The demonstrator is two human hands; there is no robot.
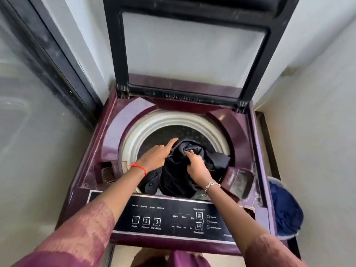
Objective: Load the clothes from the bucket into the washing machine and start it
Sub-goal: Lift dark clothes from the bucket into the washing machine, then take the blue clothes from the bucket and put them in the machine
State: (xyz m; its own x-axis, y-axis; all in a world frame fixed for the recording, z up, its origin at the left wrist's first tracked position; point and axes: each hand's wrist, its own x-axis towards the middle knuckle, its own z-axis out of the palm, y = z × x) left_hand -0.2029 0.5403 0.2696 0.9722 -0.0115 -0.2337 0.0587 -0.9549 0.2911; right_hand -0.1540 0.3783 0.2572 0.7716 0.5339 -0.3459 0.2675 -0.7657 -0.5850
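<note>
Risk of spill: black garment [179,176], clutched in curled left grip [156,156] and right grip [197,165], draped half over front drum rim [134,139] of washing machine [107,143], apt to slide out if released early; blue clothes [285,211] left in bucket [274,180].

Soft, even daylight fills the corner, brightest on the right wall [317,93] and through the pale lid [192,51]. The drum [163,133] sits in shadow, and the black clothes [179,170] lose their detail. Wide-angle bending curves the door frame [61,60]; slight blur softens the control panel [169,218] lettering and the left sleeve [81,234].
</note>
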